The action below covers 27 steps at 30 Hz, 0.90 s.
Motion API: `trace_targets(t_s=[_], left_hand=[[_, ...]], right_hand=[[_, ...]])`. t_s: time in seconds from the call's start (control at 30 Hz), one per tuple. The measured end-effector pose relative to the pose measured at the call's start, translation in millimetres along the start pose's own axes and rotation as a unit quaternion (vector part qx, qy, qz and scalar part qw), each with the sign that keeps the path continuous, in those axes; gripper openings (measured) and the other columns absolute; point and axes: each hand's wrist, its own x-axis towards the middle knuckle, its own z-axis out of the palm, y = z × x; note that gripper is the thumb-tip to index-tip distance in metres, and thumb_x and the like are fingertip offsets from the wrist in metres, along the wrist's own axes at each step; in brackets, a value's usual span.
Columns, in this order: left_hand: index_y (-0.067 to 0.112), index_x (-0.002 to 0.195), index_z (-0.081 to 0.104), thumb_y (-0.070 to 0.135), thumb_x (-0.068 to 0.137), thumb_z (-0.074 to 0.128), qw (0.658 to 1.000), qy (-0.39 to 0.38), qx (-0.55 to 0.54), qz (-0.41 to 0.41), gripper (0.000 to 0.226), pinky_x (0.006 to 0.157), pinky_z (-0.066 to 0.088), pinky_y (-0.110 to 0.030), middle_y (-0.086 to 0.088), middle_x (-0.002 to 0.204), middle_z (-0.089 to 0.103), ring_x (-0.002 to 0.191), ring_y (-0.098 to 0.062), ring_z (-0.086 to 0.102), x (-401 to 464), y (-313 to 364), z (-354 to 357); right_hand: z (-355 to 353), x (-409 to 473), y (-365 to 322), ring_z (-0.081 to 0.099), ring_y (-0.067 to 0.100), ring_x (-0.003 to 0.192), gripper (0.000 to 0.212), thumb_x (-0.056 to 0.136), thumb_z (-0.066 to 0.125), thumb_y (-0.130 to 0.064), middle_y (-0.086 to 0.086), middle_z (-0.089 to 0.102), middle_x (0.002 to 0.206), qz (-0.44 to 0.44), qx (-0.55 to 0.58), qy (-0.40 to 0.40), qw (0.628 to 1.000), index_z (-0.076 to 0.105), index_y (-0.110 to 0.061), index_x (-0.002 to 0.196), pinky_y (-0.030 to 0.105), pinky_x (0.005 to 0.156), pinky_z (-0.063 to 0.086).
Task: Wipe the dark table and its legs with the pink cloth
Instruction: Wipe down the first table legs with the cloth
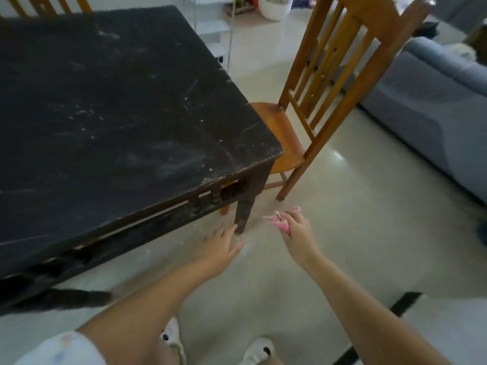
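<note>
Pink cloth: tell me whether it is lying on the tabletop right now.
No, the pink cloth is bunched in the right hand above the floor, near the table leg, off the dark table.

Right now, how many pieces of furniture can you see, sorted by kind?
Dark table: 1
Wooden chairs: 2, one beside the table's corner, one behind it at the top left
Grey sofa: 1
Total: 4

Dark table (110, 106) showing black top with whitish scuffs, streaks. Pink cloth (280, 224) showing in right hand (299, 234). Chair (324, 88) looking orange-brown wood. Sofa (432, 106) looking grey-blue. Floor (329, 246) showing glossy cream. Shoes (257, 350) showing white with black spots.
</note>
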Motion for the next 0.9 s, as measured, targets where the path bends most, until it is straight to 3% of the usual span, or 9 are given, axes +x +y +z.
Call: trace_targets(t_s=[0.2,0.33,0.53,0.77,0.9], left_hand=[[0.023,0.144,0.016,0.045,0.096,0.031,0.996,0.051,0.066,-0.023,0.056,0.109,0.025,-0.038,-0.004,0.147,0.029,0.133,-0.022,0.030,-114,-25,-61],[0.020,0.143,0.019,0.045,0.096,0.030,0.986,0.109,0.075,-0.105,0.055,0.109,0.024,-0.037,-0.005,0.146,0.030,0.133,-0.021,0.031,-197,-58,-73],[0.020,0.143,0.020,0.045,0.096,0.029,0.956,0.194,0.012,-0.221,0.054,0.110,0.024,-0.038,-0.004,0.145,0.032,0.132,-0.021,0.032,-306,-112,-75],[0.021,0.144,0.018,0.049,0.096,0.024,0.936,0.201,-0.001,-0.290,0.056,0.111,0.022,-0.039,-0.003,0.148,0.028,0.135,-0.021,0.029,-392,-191,-82],[0.021,0.144,0.017,0.049,0.095,0.022,0.936,0.197,-0.004,-0.292,0.056,0.112,0.023,-0.039,-0.002,0.148,0.029,0.134,-0.021,0.030,-444,-258,-88]], right_hand=[[-46,-44,-110,0.027,0.020,0.137,0.046,0.094,0.052,-0.026,-0.002,0.034,0.147,-0.115,-0.101,-0.108,0.982,0.041,-0.022,0.138,0.033,0.114,0.024],[-35,-70,-180,0.038,0.020,0.131,0.045,0.092,0.055,-0.025,0.000,0.039,0.142,-0.233,-0.120,-0.134,0.956,0.044,-0.022,0.136,0.033,0.109,0.035],[4,-120,-269,0.037,0.014,0.130,0.046,0.092,0.055,-0.026,-0.002,0.038,0.144,-0.364,-0.152,-0.191,0.899,0.043,-0.025,0.137,0.027,0.110,0.031],[68,-172,-357,0.036,0.014,0.131,0.049,0.090,0.059,-0.023,-0.001,0.036,0.145,-0.394,-0.153,-0.246,0.872,0.043,-0.025,0.136,0.027,0.110,0.029],[118,-209,-417,0.038,0.016,0.129,0.048,0.090,0.058,-0.023,0.002,0.039,0.142,-0.370,-0.147,-0.252,0.882,0.045,-0.021,0.135,0.025,0.108,0.030]])
